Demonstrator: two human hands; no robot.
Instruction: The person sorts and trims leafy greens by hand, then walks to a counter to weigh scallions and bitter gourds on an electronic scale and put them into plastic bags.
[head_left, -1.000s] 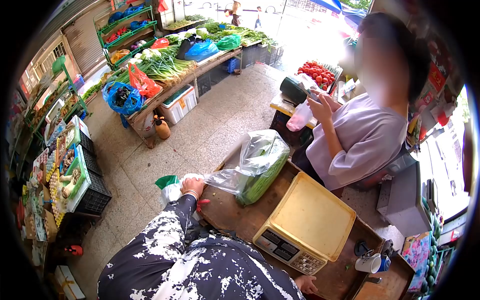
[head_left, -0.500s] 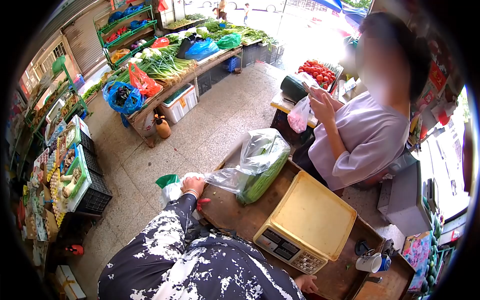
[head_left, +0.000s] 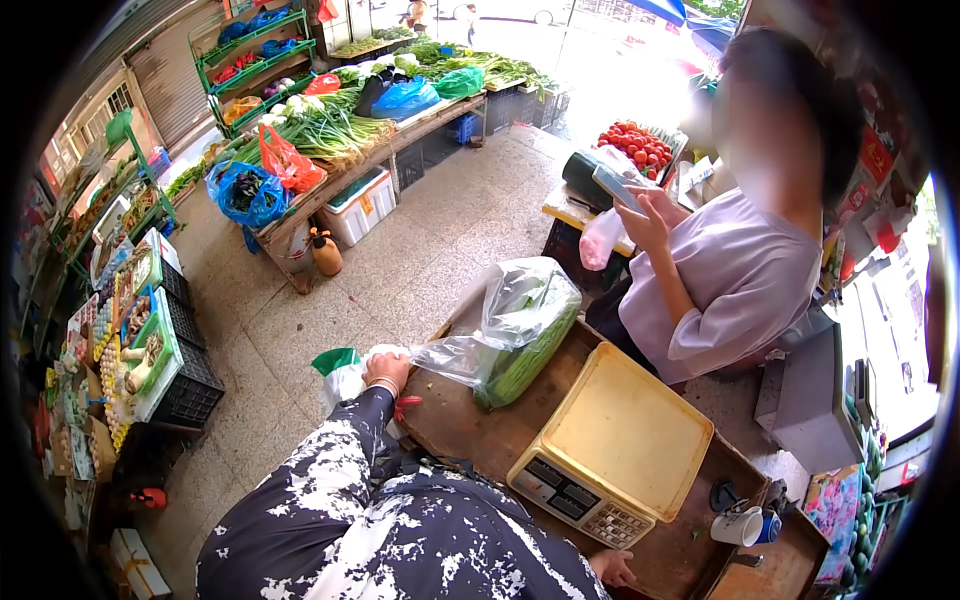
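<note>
My left hand (head_left: 388, 370) rests at the left corner of the brown wooden counter (head_left: 440, 405), against white plastic bags (head_left: 343, 385); its fingers are largely hidden, so I cannot tell their grip. A red band hangs beside that wrist. Near it lies a large green gourd (head_left: 525, 360), partly covered by a clear plastic bag (head_left: 520, 300). My right hand (head_left: 612, 568) is low on the counter, just below the keypad of a yellowed weighing scale (head_left: 630, 430). Its visible fingers are apart and hold nothing. The scale's pan is bare.
Across the counter stands a person (head_left: 730, 260) holding a phone (head_left: 615, 187), with a pink bag (head_left: 600, 238) beside them. A white mug (head_left: 737, 527) sits right of the scale. Vegetable stands (head_left: 340, 170) line the back, egg trays (head_left: 115, 350) the left. Tomatoes (head_left: 635, 143) are behind.
The other person's phone has tilted and risen so that its face shows more, and the pink bag has shifted slightly. My hands, the gourd and the scale have not moved.
</note>
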